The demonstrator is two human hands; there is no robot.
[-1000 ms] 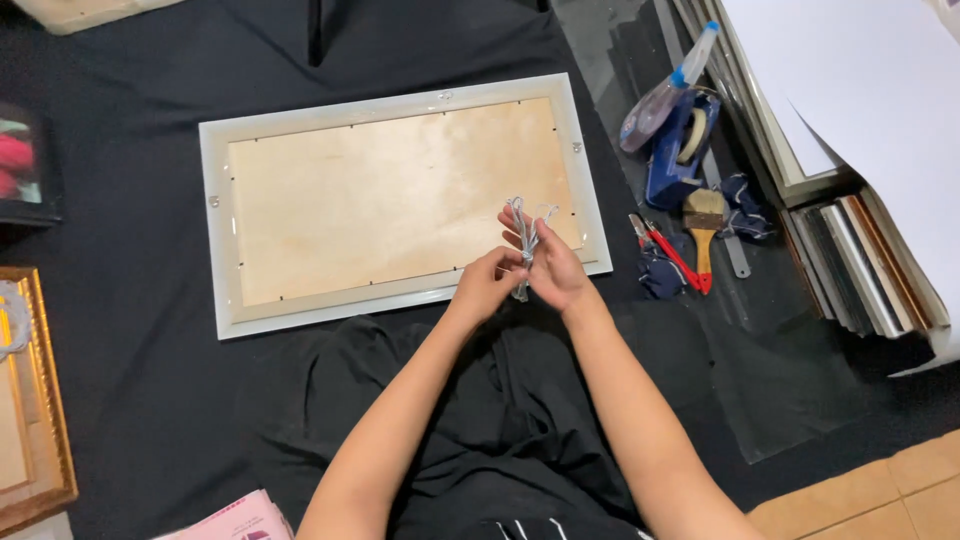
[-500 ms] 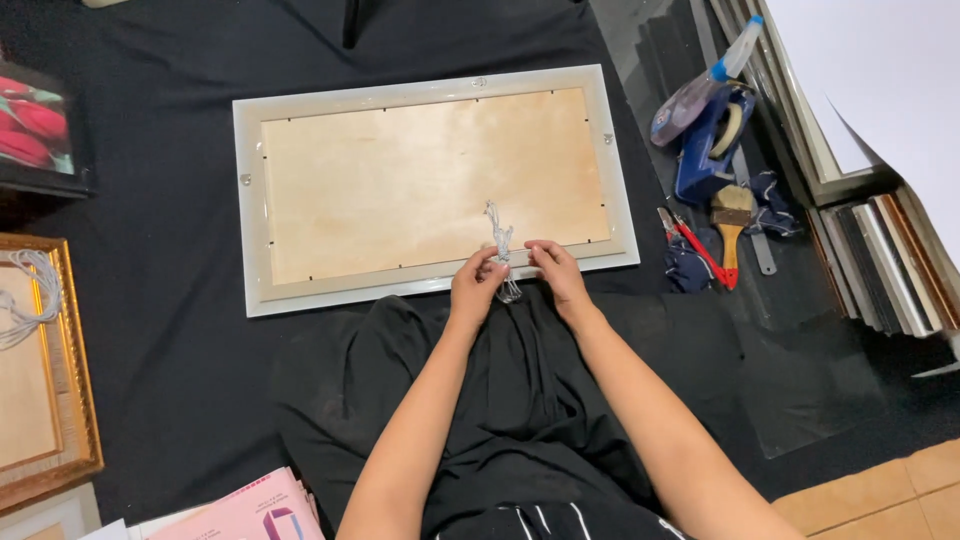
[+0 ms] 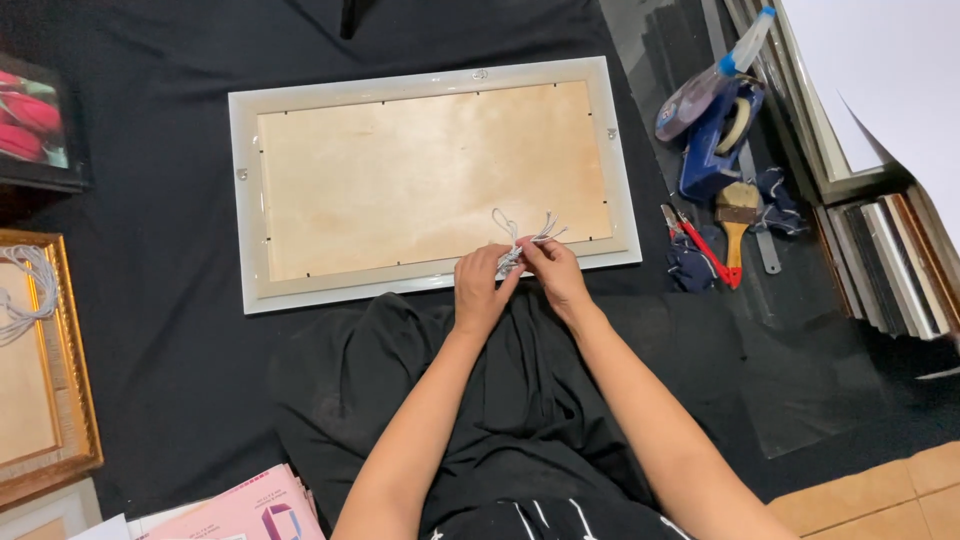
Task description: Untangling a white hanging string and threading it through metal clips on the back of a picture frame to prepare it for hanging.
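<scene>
Hands lowered nearer frame (image 3: 245,200) edge; left hand (image 3: 480,290), right hand (image 3: 555,272) both grip white cord bundle (image 3: 515,245), fingers pinched.

Both forearms reach forward, left hand (image 3: 480,290) and right hand (image 3: 553,272) meeting, fingers pinched together.

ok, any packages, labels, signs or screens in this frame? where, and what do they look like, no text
Pink package: bottom edge, left of the person's arms; flat, rectangular, pink with a small purple and white picture.
Framed print: left edge, upper part; dark frame, red round shapes on a grey-green ground.
No screens or signs show.
Both hands, left hand and right hand, hold a bundle of white cord, no label on it.
</scene>
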